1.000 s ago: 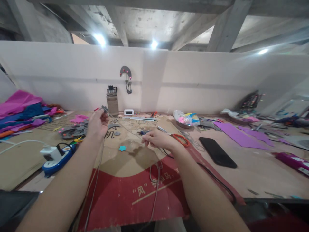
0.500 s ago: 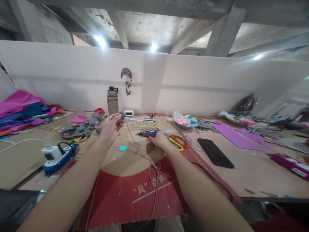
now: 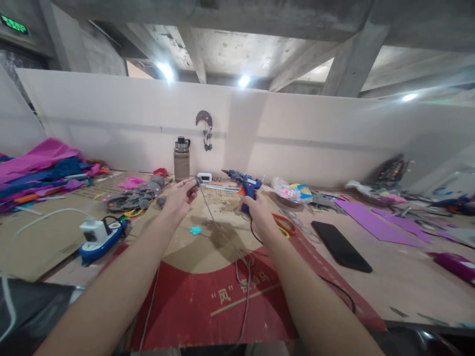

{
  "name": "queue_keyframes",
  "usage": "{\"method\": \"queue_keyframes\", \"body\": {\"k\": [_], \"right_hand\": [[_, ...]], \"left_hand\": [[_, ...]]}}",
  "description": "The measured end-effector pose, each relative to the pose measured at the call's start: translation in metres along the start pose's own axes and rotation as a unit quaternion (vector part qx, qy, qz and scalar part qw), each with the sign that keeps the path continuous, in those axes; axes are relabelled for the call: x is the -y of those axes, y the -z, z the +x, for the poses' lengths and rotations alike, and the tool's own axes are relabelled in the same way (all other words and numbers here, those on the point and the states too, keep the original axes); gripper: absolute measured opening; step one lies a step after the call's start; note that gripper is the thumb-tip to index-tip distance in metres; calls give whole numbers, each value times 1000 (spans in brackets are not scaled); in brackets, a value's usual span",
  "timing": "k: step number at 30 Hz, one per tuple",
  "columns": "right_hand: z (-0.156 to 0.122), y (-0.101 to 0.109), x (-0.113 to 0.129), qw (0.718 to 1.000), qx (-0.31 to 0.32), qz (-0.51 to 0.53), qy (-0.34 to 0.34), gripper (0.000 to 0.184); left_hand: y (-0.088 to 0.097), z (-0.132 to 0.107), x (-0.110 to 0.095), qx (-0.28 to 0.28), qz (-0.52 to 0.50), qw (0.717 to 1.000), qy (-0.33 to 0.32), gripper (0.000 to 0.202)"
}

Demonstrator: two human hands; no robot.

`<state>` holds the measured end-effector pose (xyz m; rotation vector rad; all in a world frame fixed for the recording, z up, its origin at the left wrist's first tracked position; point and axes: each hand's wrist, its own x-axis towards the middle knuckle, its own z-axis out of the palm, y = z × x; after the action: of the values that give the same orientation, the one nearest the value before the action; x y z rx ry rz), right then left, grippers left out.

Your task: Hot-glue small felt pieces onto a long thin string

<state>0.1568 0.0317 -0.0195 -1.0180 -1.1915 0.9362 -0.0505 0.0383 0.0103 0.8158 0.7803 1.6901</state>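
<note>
Between the fingertips of my left hand (image 3: 181,199) is a small grey felt piece (image 3: 198,181), its exact shape too small to tell. A thin grey cord (image 3: 210,211) hangs from it and runs down across the cardboard to a loose tangle near the red part. My right hand (image 3: 256,206) is wrapped round the handle of a blue glue gun (image 3: 249,186), raised above the board with its nozzle pointing left toward the felt piece, not touching it. A turquoise flower-shaped cutout (image 3: 195,230) lies on the cardboard mat (image 3: 185,254) below my hands.
Orange-handled scissors (image 3: 285,223) lie right of my right hand, beside a black phone (image 3: 340,245). A blue power strip (image 3: 102,242) sits at left, near grey felt pieces (image 3: 129,198). A bottle (image 3: 181,160) stands at the back. Purple sheets (image 3: 378,222) lie at right.
My right hand has lifted the glue gun off the table and turned it upright, nozzle to the left. My left hand still holds the felt piece. The view has shifted slightly.
</note>
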Motion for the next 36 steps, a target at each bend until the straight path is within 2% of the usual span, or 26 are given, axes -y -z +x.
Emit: {"method": "queue_keyframes", "body": {"k": [3, 5, 11, 18, 31, 36], "right_hand": [[-10, -6, 10, 998, 55, 33, 28, 30], [-18, -9, 16, 996, 79, 18, 46, 34], [-30, -13, 26, 982, 144, -26, 120, 25], [-27, -11, 15, 972, 134, -113, 155, 26], [-29, -11, 19, 955, 115, -209, 175, 26], [-30, -10, 20, 947, 106, -231, 195, 27]], "left_hand": [[0, 1, 1, 5, -3, 1000, 12, 10], [1, 1, 2, 14, -9, 1000, 17, 9], [3, 2, 2, 29, 8, 999, 41, 11], [3, 6, 5, 36, -32, 998, 45, 7], [0, 2, 6, 82, -14, 996, 45, 9], [-2, 1, 6, 80, -13, 996, 41, 7]]}}
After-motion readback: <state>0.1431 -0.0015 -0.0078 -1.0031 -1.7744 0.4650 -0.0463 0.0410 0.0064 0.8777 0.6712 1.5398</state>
